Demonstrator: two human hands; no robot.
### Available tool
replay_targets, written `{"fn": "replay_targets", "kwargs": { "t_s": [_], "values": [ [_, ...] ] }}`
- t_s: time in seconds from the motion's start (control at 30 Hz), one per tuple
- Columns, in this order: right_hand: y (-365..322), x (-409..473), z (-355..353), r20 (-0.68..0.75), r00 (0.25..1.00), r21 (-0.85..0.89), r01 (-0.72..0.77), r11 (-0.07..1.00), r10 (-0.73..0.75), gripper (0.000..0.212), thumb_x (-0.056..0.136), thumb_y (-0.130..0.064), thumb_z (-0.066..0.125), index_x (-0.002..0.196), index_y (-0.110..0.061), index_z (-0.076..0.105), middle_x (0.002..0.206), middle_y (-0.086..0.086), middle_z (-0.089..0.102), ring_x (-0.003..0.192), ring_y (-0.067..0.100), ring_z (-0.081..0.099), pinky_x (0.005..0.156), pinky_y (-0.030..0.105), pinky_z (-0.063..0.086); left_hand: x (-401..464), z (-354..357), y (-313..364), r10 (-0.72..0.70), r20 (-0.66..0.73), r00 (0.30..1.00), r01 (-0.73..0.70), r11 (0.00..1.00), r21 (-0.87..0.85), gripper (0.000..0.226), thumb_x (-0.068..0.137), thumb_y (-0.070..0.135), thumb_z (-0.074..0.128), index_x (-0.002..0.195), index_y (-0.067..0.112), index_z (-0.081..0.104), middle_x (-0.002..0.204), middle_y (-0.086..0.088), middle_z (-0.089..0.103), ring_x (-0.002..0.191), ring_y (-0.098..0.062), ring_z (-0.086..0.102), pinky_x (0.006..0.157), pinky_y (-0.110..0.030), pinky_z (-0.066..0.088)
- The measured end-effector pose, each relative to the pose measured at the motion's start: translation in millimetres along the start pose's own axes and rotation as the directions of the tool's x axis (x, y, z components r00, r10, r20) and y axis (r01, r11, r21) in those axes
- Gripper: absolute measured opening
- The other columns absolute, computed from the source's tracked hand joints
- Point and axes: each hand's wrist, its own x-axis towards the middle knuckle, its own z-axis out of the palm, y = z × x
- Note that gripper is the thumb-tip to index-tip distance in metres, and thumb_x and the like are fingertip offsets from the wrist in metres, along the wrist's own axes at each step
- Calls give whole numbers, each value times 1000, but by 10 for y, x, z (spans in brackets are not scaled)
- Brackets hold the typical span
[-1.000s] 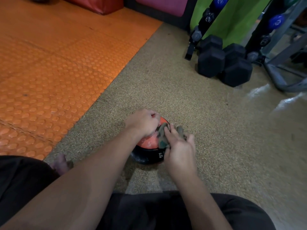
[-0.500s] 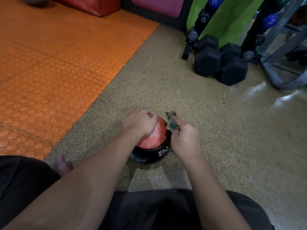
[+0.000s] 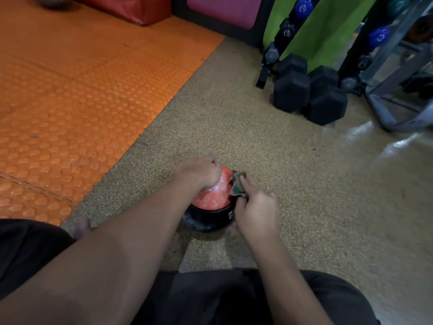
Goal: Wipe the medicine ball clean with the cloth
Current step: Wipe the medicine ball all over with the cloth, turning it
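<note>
Here, on a speckled tan gym floor, a person sits with legs in dark shorts at the bottom of the view and both forearms reaching forward. To the left lies orange studded matting, with a red pad and a pink pad at its far edge. Two black hex dumbbells rest on the floor to the upper right, just beside a dark rack holding blue-ended weights in front of a green panel, with a grey metal frame further right. A bare foot shows near the left knee.

The medicine ball, red on top with a black band marked "KG", sits on the floor between the two hands, directly ahead of the knees. The left hand lies over the ball's top left side with fingers curled down onto it, and the left forearm hides part of the ball's near left edge. The right hand is at the ball's right side, fingers pinching a mottled green cloth that is pressed against the upper right of the red surface. White shiny patches show on the red top between the hands
</note>
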Motion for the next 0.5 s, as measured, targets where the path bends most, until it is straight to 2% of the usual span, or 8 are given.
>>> {"fn": "replay_targets", "kwargs": {
  "t_s": [0.07, 0.13, 0.2, 0.27, 0.33, 0.4, 0.5],
  "values": [
    [-121, -104, 109, 30, 999, -56, 19, 998, -17, 60, 88, -11, 54, 148, -20, 56, 152, 0, 55, 114, 26, 62, 92, 31, 44, 37, -26, 18, 12, 1, 1000, -12, 999, 37, 55, 110, 36, 18, 157, 20, 42, 164, -16, 38, 150, -34, 33, 121, -51, 33],
    [-217, -465, 169, 78, 991, -81, 115, 990, -109, 68, 78, -11, 67, 144, -21, 59, 153, -4, 54, 99, 25, 63, 83, 29, 49, 70, -30, -24, -2, 15, 1000, 2, 999, 53, 56, 109, 30, 16, 155, 15, 44, 164, -12, 40, 152, -29, 30, 122, -53, 32],
    [-257, -786, 141, 98, 962, -47, 258, 965, -253, 68, 65, -19, 74, 132, -28, 69, 142, -13, 63, 89, 18, 64, 78, 23, 52, 78, -34, -57, -14, 18, 1000, 12, 998, 67, 56, 109, 26, 16, 155, 14, 44, 164, -11, 41, 151, -30, 30, 121, -55, 34],
    [-238, -826, 94, 96, 939, 1, 332, 943, -331, 63, 63, -16, 66, 124, -31, 74, 127, -18, 70, 90, 10, 61, 79, 19, 50, 51, -46, -33, -26, 6, 1000, 25, 997, 72, 55, 109, 23, 17, 157, 13, 41, 164, -13, 40, 151, -32, 30, 119, -56, 35],
    [-187, -582, 25, 34, 979, 60, 198, 978, -201, 64, 74, -2, 58, 129, -31, 70, 122, -18, 72, 92, 11, 56, 77, 21, 45, -15, -62, -8, -43, 5, 999, 43, 998, 53, 55, 109, 27, 17, 156, 13, 43, 162, -18, 40, 150, -33, 33, 118, -56, 37],
    [-129, -203, -51, -72, 996, 54, 53, 997, -50, 61, 86, 0, 56, 139, -28, 65, 137, -15, 65, 98, 15, 56, 77, 17, 38, -37, -23, -33, -12, -18, 1000, 13, 1000, 21, 60, 106, 37, 17, 152, 15, 50, 159, -19, 43, 146, -33, 39, 118, -53, 38],
    [-89, 122, 64, -70, 997, -11, 39, 999, -40, 60, 89, -1, 54, 145, -24, 59, 148, -12, 57, 106, 17, 54, 84, 24, 44, -61, 26, -60, 13, -63, 998, -14, 1000, -20, 64, 104, 52, 24, 151, 21, 54, 159, -13, 48, 143, -33, 47, 114, -45, 40]
  ]
}}
